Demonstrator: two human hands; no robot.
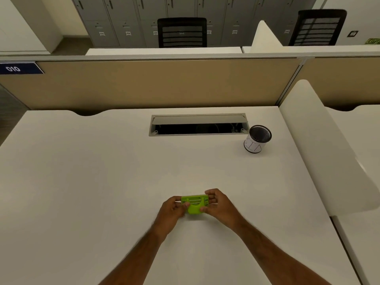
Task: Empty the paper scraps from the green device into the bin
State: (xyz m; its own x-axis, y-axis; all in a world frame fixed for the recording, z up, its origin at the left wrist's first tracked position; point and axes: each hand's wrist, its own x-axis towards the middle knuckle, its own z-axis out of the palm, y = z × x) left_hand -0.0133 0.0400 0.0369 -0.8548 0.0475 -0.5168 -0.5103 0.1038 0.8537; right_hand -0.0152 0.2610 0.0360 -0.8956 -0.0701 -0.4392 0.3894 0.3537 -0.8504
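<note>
A small bright green device (195, 204), like a hole punch, is held just above the white desk (102, 182) near its front middle. My left hand (172, 210) grips its left end and my right hand (218, 203) grips its right end, fingers over the top edge. The device's metal underside faces up towards me. The bin (258, 139), a small black mesh cup wrapped in a white paper label, stands upright at the far right of the desk, well away from both hands. No paper scraps are visible.
An open cable hatch (197, 125) is sunk into the desk at the back middle, left of the bin. A beige partition (164, 83) closes the far edge, and a white curved divider (320, 145) rises on the right. Office chairs and grey lockers stand beyond.
</note>
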